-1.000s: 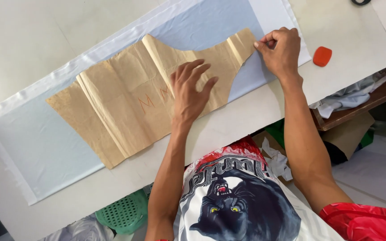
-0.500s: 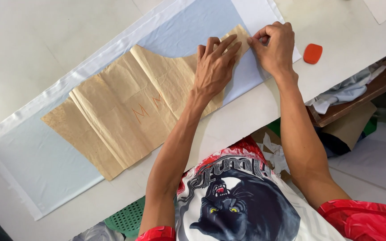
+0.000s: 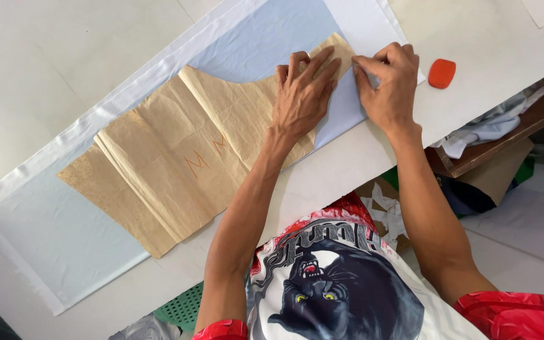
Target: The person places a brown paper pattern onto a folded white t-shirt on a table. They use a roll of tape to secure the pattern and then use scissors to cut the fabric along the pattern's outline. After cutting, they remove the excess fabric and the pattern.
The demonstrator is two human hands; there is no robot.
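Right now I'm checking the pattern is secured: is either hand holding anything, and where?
The left hand presses flat on the brown paper pattern near its end. The right hand pinches the pattern's corner tip.

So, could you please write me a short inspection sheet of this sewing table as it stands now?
Surface: white table, mostly covered by pale blue fabric.
Job's things: creased brown paper pattern lying flat on the fabric.
Clutter: orange chalk piece beside the fabric.
Grippers: left hand flat on the pattern; right hand pinching its corner.
Cables: nothing seen.
Surroundings: wooden shelf with cloth; green basket below.
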